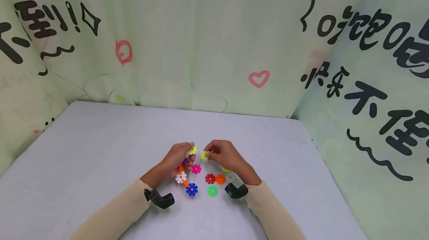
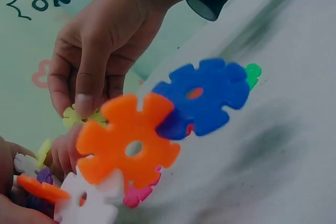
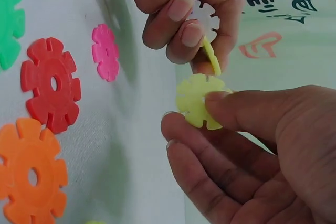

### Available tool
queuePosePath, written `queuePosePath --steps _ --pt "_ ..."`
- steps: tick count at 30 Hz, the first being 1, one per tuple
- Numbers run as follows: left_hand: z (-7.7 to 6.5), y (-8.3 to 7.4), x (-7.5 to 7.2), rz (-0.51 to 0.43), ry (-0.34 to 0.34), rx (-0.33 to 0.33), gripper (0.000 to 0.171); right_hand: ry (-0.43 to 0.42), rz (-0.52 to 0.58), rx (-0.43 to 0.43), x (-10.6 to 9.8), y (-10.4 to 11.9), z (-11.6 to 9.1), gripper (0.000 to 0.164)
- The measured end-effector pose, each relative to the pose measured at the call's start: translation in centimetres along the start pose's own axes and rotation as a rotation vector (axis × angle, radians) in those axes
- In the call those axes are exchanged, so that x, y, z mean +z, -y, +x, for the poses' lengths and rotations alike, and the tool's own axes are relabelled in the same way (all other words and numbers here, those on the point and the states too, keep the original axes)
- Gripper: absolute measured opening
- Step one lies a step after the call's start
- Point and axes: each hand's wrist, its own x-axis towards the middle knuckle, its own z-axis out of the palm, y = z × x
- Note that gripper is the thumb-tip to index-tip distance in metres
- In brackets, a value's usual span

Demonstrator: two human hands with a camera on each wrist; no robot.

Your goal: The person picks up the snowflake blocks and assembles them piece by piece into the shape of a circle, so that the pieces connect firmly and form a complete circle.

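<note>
My left hand (image 1: 177, 158) grips a linked chain of flower-shaped plastic discs. A yellow disc (image 3: 211, 56) stands at its upper end beside a whitish one (image 3: 210, 20). Further down come a purple disc (image 1: 185, 161), an orange one, a white disc (image 2: 105, 211), another orange disc (image 2: 110, 132) and a blue disc (image 2: 220, 85) that hangs at the lower end. Between thumb and fingers, my right hand (image 1: 228, 154) pinches a single yellow disc (image 3: 191, 98). That disc is close to the chain's yellow end, and overlaps it slightly in the right wrist view.
Loose discs lie on the white table (image 1: 117, 139) below the hands: pink (image 1: 194, 167), red (image 1: 207, 176), orange (image 1: 218, 177) and green (image 1: 210, 188). A pale disc (image 1: 230, 177) and a yellow one (image 1: 225, 169) lie partly behind the right wrist. A printed curtain (image 1: 218, 39) surrounds the table.
</note>
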Motion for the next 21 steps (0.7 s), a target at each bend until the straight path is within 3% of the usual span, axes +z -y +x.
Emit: queuePosePath --steps 7,14,21 --pt "0.2 0.32 0.04 0.0 0.042 0.036 0.037 -0.077 0.104 -0.015 0.3 -0.19 0.11 0.02" --pt "0.02 0.5 0.15 -0.004 0.05 0.039 0.037 -0.122 0.106 -0.022 0.33 -0.07 0.23 0.011" --pt "-0.22 0.5 0.21 -0.002 0.096 0.036 0.036 -0.15 0.172 -0.029 0.32 0.32 0.28 0.012"
